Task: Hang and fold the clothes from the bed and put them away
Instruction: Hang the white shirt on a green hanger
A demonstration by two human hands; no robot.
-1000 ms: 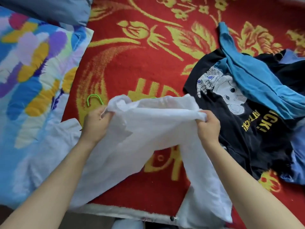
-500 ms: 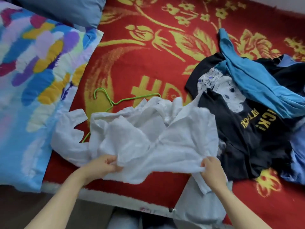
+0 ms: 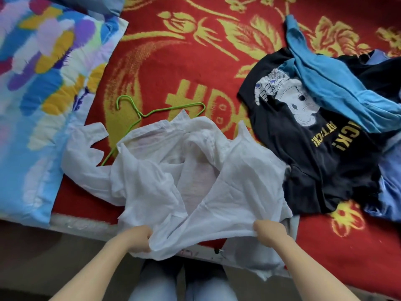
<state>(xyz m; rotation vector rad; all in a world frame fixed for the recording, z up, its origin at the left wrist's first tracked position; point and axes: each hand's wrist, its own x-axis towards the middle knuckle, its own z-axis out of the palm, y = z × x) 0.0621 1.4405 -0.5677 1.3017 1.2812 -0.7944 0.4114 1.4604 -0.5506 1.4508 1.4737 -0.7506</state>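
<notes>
While the white shirt is lying over the green hanger, we are pinching its near hem — left hand, right hand — fingers seemingly curled.

Thin white cloth shirt; woolly blanket

Finding: I am looking at a bedroom in a home. I am facing a bed that is carrying a red blanket with yellow flower patterns and a brightly patterned pillow at its left. Household clothing is lying loose on it: a white shirt, a black printed T-shirt and a blue garment. A green wire hanger is lying on the blanket.
</notes>
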